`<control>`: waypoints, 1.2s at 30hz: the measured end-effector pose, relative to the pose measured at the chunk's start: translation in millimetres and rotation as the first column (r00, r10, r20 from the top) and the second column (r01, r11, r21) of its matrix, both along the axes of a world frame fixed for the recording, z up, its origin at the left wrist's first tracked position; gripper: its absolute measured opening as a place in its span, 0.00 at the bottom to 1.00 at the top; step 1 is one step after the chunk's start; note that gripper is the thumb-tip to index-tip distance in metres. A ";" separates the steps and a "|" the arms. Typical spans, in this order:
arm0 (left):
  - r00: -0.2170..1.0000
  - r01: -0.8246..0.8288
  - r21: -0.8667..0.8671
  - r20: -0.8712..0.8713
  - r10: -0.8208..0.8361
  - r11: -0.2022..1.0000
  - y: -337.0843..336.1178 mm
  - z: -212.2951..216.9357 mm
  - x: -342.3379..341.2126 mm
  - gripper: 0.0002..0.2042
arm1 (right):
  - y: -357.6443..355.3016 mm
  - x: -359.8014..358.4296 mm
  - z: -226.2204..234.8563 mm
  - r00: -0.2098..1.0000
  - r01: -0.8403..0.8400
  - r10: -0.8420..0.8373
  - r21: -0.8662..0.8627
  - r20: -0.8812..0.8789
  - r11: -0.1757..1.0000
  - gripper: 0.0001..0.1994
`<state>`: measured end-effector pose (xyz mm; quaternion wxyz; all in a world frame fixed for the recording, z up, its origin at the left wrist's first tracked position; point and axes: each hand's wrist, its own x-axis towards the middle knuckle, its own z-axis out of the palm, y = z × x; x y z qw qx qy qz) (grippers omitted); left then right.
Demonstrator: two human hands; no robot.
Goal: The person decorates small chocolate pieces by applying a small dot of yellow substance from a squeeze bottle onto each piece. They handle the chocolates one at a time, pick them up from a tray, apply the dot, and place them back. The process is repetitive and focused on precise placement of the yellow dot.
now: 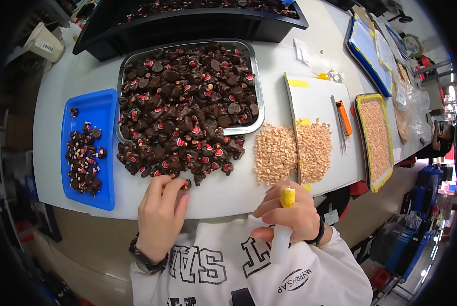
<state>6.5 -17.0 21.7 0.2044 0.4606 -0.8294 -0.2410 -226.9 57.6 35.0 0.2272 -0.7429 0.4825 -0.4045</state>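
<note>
My left hand (162, 211) is at the near edge of a heap of small dark brown, chocolate-like pieces (182, 153) with red-and-white bits on them. Its thumb and fingertips close on one such dark piece (186, 184), partly covered by the fingers. My right hand (292, 214) grips a whitish squeeze bottle (281, 242) with a yellow-wrapped neck (288, 197) and a thin needle tip pointing away from me. Just beyond that hand lie small beige, nut-like bits (275, 153). The heap of dark pieces spills over the near side of a metal tray (259, 94).
A blue tray (110, 153) with dark, beige-dotted pieces stands left. A large black bin (187, 33) is at the back. More beige bits lie on a white board (323, 97), beside an orange tool (343, 118). A yellow-edged tray (389, 153) of beige bits is right.
</note>
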 end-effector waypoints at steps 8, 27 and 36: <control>0.996 0.042 -0.083 -0.071 -0.048 0.996 3.2 -14.9 -3.2 0.14 | -1.4 5.0 -7.0 0.992 -0.080 0.093 -0.149 0.085 0.986 0.13; 0.401 0.657 0.366 -0.910 0.106 0.659 20.4 -18.0 -25.5 0.19 | -5.1 1.1 6.0 0.914 -0.199 0.259 -0.209 0.312 0.957 0.21; 0.406 0.696 0.539 -0.840 0.359 0.475 21.6 -8.4 -25.0 0.20 | 0.2 5.4 -10.9 0.891 -0.112 0.210 -0.254 0.402 0.961 0.29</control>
